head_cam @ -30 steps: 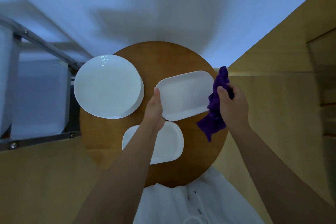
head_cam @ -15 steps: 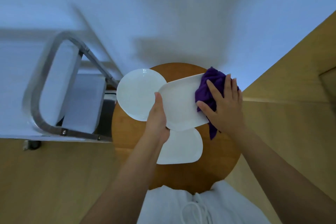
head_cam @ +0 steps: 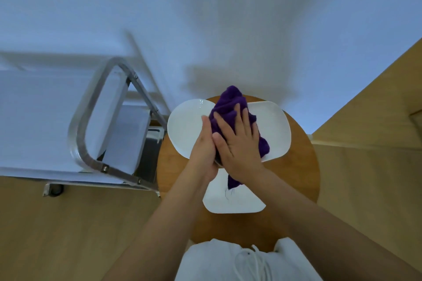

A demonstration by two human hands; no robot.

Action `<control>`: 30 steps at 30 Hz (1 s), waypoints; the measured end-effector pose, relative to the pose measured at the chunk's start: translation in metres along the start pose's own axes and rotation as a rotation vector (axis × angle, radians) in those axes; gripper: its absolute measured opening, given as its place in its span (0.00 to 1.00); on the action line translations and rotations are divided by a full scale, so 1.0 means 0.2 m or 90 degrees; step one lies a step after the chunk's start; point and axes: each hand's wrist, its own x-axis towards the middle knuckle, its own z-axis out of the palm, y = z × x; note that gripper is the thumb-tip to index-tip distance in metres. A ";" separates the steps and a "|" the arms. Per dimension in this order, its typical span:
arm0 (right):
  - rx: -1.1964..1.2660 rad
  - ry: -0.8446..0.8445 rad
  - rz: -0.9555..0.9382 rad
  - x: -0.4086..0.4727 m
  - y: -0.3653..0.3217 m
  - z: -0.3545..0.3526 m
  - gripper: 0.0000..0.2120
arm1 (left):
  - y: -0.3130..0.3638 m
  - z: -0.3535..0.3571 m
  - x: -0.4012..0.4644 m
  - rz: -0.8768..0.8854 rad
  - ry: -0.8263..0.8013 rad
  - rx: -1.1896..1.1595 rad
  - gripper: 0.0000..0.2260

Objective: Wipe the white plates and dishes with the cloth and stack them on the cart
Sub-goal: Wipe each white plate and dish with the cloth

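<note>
Above the round tabletop (head_cam: 294,180), an oblong white dish (head_cam: 274,130) is lifted. The left hand (head_cam: 204,155) has its grip around the dish's near edge, while the right hand (head_cam: 239,143), fingers flat and released, presses the purple cloth (head_cam: 228,107) onto it. Beside the dish lie a round plate (head_cam: 185,130) and another dish (head_cam: 233,201). Good wiping probably needs firm support and strokes reaching every rim. The cart (head_cam: 96,121) waits further off.

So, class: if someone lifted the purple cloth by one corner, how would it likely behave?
The purple cloth would probably droop: it lies bunched in folds under the right hand. It looks light, since a loose end hangs off the held dish. Loose threads at that end suggest it may snag.
</note>
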 end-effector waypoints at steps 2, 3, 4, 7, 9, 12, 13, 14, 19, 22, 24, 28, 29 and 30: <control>0.014 -0.020 -0.025 0.00 -0.03 -0.01 0.30 | 0.01 -0.04 0.00 0.006 -0.013 -0.055 0.19; 0.013 -0.026 -0.036 0.00 -0.04 -0.01 0.30 | 0.02 -0.06 0.00 0.009 -0.016 -0.066 0.20; 0.005 -0.026 -0.053 0.00 -0.04 -0.01 0.30 | 0.03 -0.07 0.01 0.010 -0.019 -0.080 0.21; -0.046 -0.017 -0.106 -0.01 -0.07 -0.03 0.28 | 0.07 -0.09 0.00 0.001 -0.035 -0.128 0.23; -0.036 -0.026 -0.132 -0.02 -0.07 -0.05 0.28 | 0.08 -0.09 -0.03 -0.001 -0.040 -0.140 0.24; -0.045 -0.036 -0.227 -0.05 -0.03 -0.11 0.27 | 0.11 -0.10 -0.05 0.002 -0.030 -0.111 0.26; -0.068 -0.040 -0.278 -0.07 -0.01 -0.12 0.26 | 0.13 -0.11 -0.06 -0.005 -0.027 -0.101 0.27; -0.092 -0.047 -0.326 -0.08 0.02 -0.14 0.25 | 0.14 -0.12 -0.06 -0.015 -0.026 -0.096 0.27; -0.168 -0.072 -0.458 -0.09 0.16 -0.19 0.21 | 0.18 -0.15 -0.08 -0.042 -0.063 -0.069 0.31; -0.237 -0.071 -0.489 -0.08 0.24 -0.24 0.25 | 0.22 -0.15 -0.09 -0.008 -0.029 0.028 0.31; -0.290 -0.062 -0.493 -0.08 0.28 -0.28 0.29 | 0.25 -0.18 -0.08 0.032 0.013 0.115 0.30; -0.345 -0.042 -0.479 -0.09 0.33 -0.32 0.33 | 0.33 -0.20 -0.07 0.040 -0.045 0.116 0.30; -0.349 -0.036 -0.471 -0.10 0.34 -0.33 0.33 | 0.35 -0.21 -0.07 0.043 -0.026 0.129 0.30; -0.349 -0.030 -0.460 -0.10 0.35 -0.34 0.33 | 0.37 -0.23 -0.06 0.043 -0.016 0.142 0.29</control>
